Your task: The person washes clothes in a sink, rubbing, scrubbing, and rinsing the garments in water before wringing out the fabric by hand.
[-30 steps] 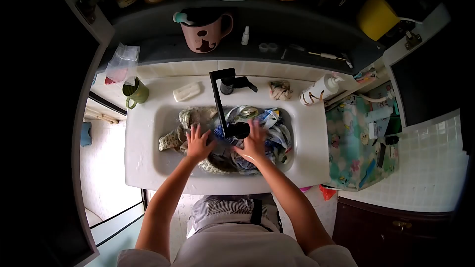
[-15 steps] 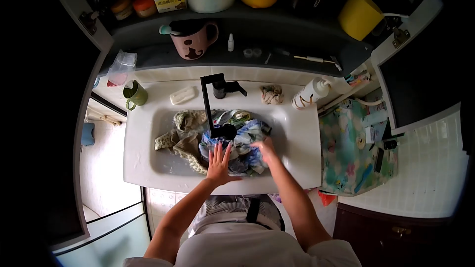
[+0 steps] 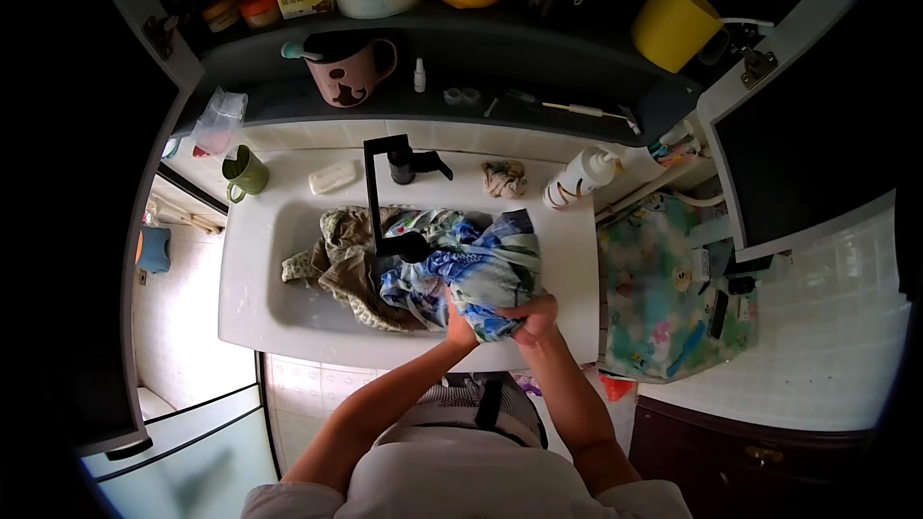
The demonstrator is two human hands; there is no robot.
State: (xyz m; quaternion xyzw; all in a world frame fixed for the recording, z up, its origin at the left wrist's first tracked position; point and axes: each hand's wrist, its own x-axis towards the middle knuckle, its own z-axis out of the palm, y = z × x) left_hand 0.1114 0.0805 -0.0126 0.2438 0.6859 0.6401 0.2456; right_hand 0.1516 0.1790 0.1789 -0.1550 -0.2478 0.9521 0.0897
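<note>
A blue-and-white patterned garment [image 3: 495,274] is bunched up at the right side of the white sink [image 3: 252,322], raised toward the front rim. My right hand [image 3: 534,317] is closed around its lower right edge, thumb over the cloth. My left hand [image 3: 461,320] grips the same garment from the lower left, its fingers largely hidden by the folds. Left of it, a beige-brown patterned garment [image 3: 351,264] lies crumpled in the basin. The black faucet [image 3: 375,187] reaches over the clothes, its spout end close beside the blue-and-white cloth.
Along the sink's back ledge stand a green mug [image 3: 246,173], a bar of soap [image 3: 333,177], a crumpled cloth [image 3: 504,179] and a white pump bottle [image 3: 580,178]. Above is a dark shelf [image 3: 433,101] with a pink mug [image 3: 348,77]. Open cabinet doors flank both sides.
Both hands have closed on the blue-and-white garment and gathered it up to the right, toward the front rim. Earlier my left hand lay spread on the clothes. The view has shifted slightly.
</note>
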